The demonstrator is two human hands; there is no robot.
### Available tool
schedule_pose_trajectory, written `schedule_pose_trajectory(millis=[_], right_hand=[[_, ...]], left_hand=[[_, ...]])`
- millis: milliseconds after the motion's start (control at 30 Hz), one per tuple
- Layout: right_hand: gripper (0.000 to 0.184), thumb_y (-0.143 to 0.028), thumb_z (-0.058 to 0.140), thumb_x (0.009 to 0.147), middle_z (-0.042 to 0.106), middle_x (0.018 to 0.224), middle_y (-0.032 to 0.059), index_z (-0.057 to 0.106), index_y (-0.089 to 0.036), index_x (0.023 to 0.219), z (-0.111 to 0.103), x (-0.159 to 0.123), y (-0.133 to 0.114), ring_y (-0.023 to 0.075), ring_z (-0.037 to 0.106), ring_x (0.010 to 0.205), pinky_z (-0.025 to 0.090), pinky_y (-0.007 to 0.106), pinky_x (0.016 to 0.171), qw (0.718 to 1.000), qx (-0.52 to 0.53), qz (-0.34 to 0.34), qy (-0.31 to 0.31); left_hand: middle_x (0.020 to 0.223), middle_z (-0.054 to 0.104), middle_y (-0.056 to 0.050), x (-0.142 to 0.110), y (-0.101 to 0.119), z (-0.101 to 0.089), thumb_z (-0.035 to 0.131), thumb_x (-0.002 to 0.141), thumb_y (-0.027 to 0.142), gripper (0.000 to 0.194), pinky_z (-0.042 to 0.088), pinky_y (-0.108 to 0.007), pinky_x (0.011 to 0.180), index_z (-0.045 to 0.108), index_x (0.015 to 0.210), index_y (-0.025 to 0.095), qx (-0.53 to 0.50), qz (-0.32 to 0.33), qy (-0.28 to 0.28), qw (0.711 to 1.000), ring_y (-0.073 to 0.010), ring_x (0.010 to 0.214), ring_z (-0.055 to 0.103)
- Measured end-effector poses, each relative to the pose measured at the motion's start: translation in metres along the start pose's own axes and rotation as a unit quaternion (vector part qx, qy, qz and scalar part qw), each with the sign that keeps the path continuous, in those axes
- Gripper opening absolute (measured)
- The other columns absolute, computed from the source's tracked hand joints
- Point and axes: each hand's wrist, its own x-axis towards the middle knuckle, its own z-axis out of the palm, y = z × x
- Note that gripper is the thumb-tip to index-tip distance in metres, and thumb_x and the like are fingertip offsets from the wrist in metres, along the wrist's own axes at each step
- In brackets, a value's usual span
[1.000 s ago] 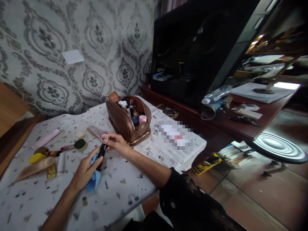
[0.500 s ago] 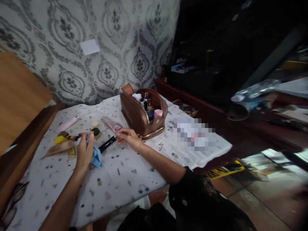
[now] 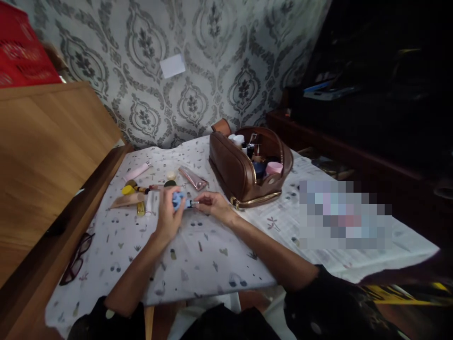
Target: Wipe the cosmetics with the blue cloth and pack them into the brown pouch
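Note:
My left hand [image 3: 169, 213] is closed around a light blue cloth [image 3: 179, 201], which is bunched over a slim black cosmetic tube. Only a short end of the black tube [image 3: 193, 204] shows past the cloth. The fingertips of my right hand [image 3: 215, 207] pinch its silvery tip. Both hands are just above the patterned white tablecloth [image 3: 191, 250]. Beyond them lies a shiny pink tube [image 3: 193, 178], beside a small dark round pot [image 3: 170, 183] partly behind my left hand. An open brown cosmetic bag [image 3: 231, 165], holding several bottles and jars, stands to the right of it.
To the left lie a pale pink tube [image 3: 138, 171], a yellow-capped item [image 3: 128, 190], a beige tube [image 3: 126, 200] and a gold-coloured small bottle [image 3: 140, 208]. Eyeglasses [image 3: 78, 259] rest near the left edge. A wooden panel [image 3: 53, 141] borders that side. Something blurred out sits right.
My left hand and the cloth have come closer to my right hand, covering most of the black tube that showed between them. The camera view has swung left.

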Motion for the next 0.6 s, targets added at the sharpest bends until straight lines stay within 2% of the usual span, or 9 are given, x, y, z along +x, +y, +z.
schedule_pose_trajectory(millis=[133,200,367,600], right_hand=[[0.024,-0.033,0.08,0.061,0.067,0.07,-0.0012,0.066,-0.017,0.072,-0.005,0.003,0.009,0.0133,0.06,0.066,0.048,0.027,0.067,0.999,-0.041,-0.035,-0.003],[0.019,-0.03,0.077,0.062,0.066,0.069,-0.0014,0.065,-0.017,0.07,-0.007,0.005,0.012,0.0132,0.059,0.067,0.047,0.028,0.069,0.998,-0.059,-0.037,-0.008],[0.017,-0.029,0.075,0.064,0.064,0.067,-0.0016,0.065,-0.018,0.071,-0.006,0.005,0.011,0.0134,0.057,0.065,0.046,0.029,0.067,0.997,-0.071,-0.017,-0.025],[0.029,-0.039,0.081,0.062,0.065,0.07,0.0007,0.066,-0.017,0.075,-0.006,0.002,0.008,0.0114,0.052,0.059,0.042,0.027,0.058,0.996,-0.09,0.009,-0.011]], left_hand=[[0.12,0.056,-0.011,-0.01,-0.002,0.018,0.045,0.093,0.016,0.042,0.046,-0.043,0.1,0.045,0.134,0.023,-0.005,0.103,-0.182,0.978,-0.0246,0.115,0.053],[0.12,0.057,-0.012,-0.01,-0.007,0.021,0.046,0.09,0.012,0.049,0.046,-0.045,0.1,0.043,0.137,0.023,0.013,0.123,-0.227,0.966,-0.0261,0.115,0.054],[0.117,0.06,-0.012,-0.005,-0.014,0.015,0.048,0.093,0.018,0.042,0.046,-0.044,0.099,0.046,0.135,0.022,0.051,0.115,-0.263,0.956,-0.0265,0.112,0.056],[0.113,0.061,-0.009,0.004,-0.018,0.0,0.048,0.097,0.025,0.031,0.048,-0.035,0.092,0.052,0.128,0.023,0.032,0.089,-0.294,0.951,-0.0237,0.108,0.059]])
